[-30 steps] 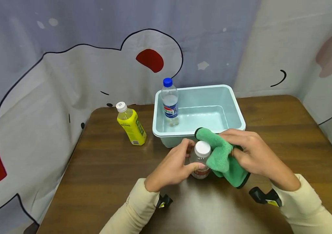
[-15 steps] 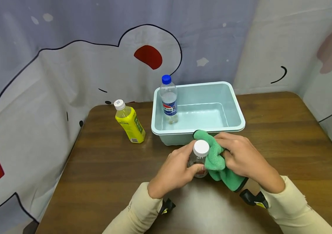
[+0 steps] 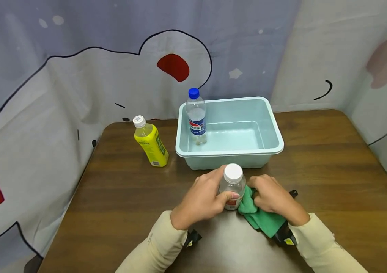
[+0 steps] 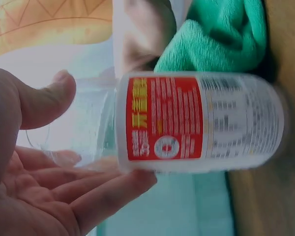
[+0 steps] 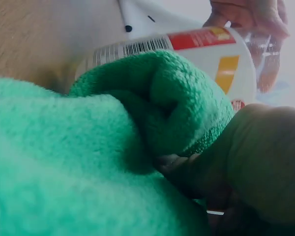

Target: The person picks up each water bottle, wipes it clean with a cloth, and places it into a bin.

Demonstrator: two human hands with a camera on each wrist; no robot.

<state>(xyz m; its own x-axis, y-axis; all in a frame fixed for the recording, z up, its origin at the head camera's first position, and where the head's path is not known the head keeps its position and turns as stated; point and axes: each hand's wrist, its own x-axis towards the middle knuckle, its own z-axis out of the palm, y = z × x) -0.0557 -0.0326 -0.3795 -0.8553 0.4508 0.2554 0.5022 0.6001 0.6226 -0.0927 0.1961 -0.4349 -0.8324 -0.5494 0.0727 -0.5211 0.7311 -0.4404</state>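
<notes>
A clear plastic bottle [image 3: 231, 185] with a white cap stands upright on the table. My left hand [image 3: 202, 199] grips its upper part, thumb in front and fingers behind. The red and white label [image 4: 187, 120] shows below that hand in the left wrist view. On the bottle's right side, my right hand [image 3: 272, 197] holds a bunched green cloth [image 3: 265, 222] with dark edging. The thumb presses into the cloth's folds in the right wrist view. There the cloth [image 5: 187, 93] lies against the label and hides part of it.
A pale blue plastic tub [image 3: 231, 153] sits behind the hands. Inside its left end stands a blue-capped cola bottle [image 3: 197, 113]. Left of the tub is a yellow bottle [image 3: 151, 146] with a white cap. A printed curtain [image 3: 111, 87] hangs behind the wooden table [image 3: 121, 212].
My right hand has moved down and left with the cloth, from the bottle's upper side to its lower right side. The left hand keeps its grip on the bottle.
</notes>
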